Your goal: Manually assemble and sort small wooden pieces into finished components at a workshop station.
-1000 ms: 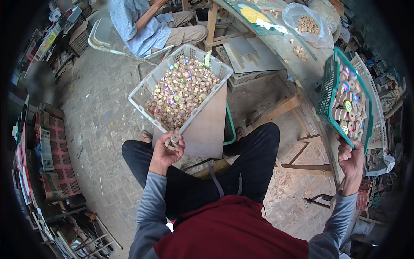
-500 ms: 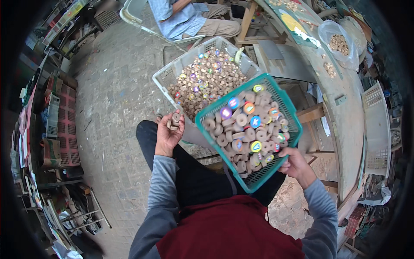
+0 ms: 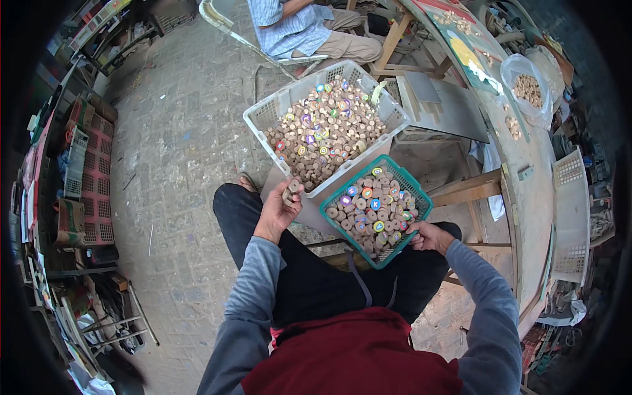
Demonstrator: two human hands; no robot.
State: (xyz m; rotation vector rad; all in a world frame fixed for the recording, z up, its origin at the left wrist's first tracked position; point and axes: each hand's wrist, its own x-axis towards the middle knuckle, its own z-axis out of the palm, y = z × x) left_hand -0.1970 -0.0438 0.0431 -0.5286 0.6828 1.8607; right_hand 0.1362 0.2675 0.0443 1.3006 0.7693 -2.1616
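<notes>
- The left hand (image 3: 280,212) is grasping a few wooden discs (image 3: 293,189) in its fingers, just beside the near corner of the white crate (image 3: 264,120).
- The right hand (image 3: 431,237) is gripping the green basket (image 3: 421,192) at its near right edge.
- The green basket is holding plain and colour-faced pieces (image 3: 378,204), its far left edge facing the crate.
- The crate is carrying similar pieces out to its corners.

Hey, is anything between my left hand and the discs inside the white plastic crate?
Only the near rim of the white plastic crate, between your left hand, holding brown holed discs, and the pile of discs inside. The green plastic basket in your right hand sits off to the right.
</notes>
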